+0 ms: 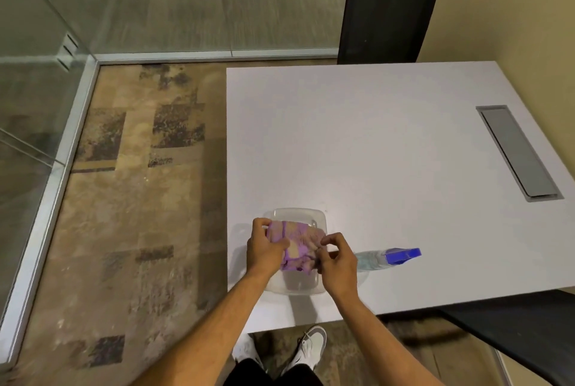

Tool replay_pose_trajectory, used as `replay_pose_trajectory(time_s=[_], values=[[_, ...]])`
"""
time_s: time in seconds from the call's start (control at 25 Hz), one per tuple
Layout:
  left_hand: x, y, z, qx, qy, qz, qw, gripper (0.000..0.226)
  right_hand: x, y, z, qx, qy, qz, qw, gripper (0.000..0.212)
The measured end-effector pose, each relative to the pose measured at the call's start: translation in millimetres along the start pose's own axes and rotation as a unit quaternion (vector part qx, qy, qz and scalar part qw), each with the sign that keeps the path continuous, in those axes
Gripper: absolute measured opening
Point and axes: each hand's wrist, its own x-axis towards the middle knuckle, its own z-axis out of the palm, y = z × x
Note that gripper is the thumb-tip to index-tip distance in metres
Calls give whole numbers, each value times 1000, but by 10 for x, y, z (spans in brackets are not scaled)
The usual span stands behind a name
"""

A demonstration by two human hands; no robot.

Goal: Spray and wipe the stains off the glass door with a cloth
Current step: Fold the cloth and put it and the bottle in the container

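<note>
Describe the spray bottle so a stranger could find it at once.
Start at the white table and go to its near edge, where both hands knead a purple cloth over a clear tray. Just right of the right hand lies the spray bottle, on its side. It alone has a blue trigger head.

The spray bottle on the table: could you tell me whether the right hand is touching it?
Cannot tell. In the head view the right hand overlaps the spray bottle base, hiding any gap; its fingers pinch the cloth.

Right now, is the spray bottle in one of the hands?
No, the spray bottle lies on the table to the right, while both the left hand and right hand hold the cloth.
</note>
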Motion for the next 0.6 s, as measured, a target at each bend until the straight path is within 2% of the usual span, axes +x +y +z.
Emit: replay_pose_trajectory(time_s=[0.2,0.6], values=[[214,-67,159,-41,23,-18,999,34,302,151,180,-20,-32,9,999,18],[392,-230,553,-41,1,-4,999,54,602,242,466,-102,-89,-13,991,22]])
